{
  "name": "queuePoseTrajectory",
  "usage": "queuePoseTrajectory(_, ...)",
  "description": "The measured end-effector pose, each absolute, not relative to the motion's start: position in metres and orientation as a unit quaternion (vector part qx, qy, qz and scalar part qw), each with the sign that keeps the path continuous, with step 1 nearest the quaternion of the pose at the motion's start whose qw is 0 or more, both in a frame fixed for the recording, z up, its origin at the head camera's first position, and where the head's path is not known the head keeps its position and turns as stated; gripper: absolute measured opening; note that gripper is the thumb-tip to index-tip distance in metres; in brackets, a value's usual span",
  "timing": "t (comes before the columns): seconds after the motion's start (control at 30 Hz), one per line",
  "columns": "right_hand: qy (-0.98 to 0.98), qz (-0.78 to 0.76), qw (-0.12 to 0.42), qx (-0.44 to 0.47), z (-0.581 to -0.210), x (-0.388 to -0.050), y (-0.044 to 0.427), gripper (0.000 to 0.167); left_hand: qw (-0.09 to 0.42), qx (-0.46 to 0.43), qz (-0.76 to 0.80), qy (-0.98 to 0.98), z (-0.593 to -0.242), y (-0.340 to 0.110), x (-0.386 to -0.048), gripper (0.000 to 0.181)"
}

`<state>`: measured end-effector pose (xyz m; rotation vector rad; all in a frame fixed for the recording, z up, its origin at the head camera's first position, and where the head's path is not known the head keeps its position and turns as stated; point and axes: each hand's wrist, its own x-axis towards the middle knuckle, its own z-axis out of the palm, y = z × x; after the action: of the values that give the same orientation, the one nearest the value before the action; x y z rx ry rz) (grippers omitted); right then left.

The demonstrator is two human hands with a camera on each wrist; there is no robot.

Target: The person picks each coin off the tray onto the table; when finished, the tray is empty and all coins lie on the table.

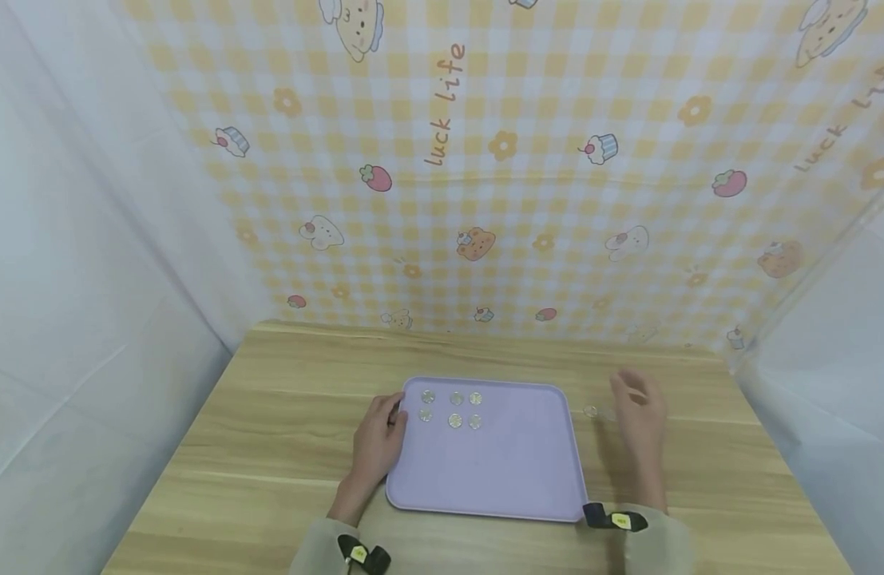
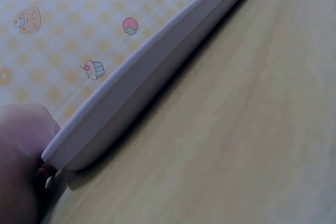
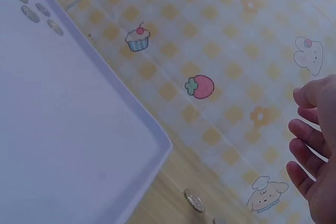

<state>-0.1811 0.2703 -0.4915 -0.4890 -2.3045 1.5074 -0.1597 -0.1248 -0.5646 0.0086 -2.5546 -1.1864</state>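
A light purple tray (image 1: 495,463) lies on the wooden table. Several silver coins (image 1: 455,420) sit in two rows toward its far left corner; they also show at the upper left of the right wrist view. My left hand (image 1: 378,439) grips the tray's left rim, its fingertips partly hidden by the tray wall in the left wrist view. Right of the tray, my right hand (image 1: 641,411) is raised over the table with loosely bent fingers and nothing in them. Beside it lies a loose coin (image 3: 194,200), and part of another coin (image 3: 219,220) shows at the frame's bottom edge.
A yellow checked cloth (image 1: 542,200) with cartoon prints hangs behind the table (image 1: 283,399). White sheets (image 1: 75,319) enclose the left and right sides. Both wrists wear black straps (image 1: 617,519) over the sleeves.
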Motion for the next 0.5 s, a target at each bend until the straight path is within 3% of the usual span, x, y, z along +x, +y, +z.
queuePoseTrajectory(0.5,-0.809,0.572,0.103,-0.089,-0.495,-0.190,0.202,0.039,0.140,0.006,-0.423,-0.895,-0.564,-0.126,-0.160,0.036)
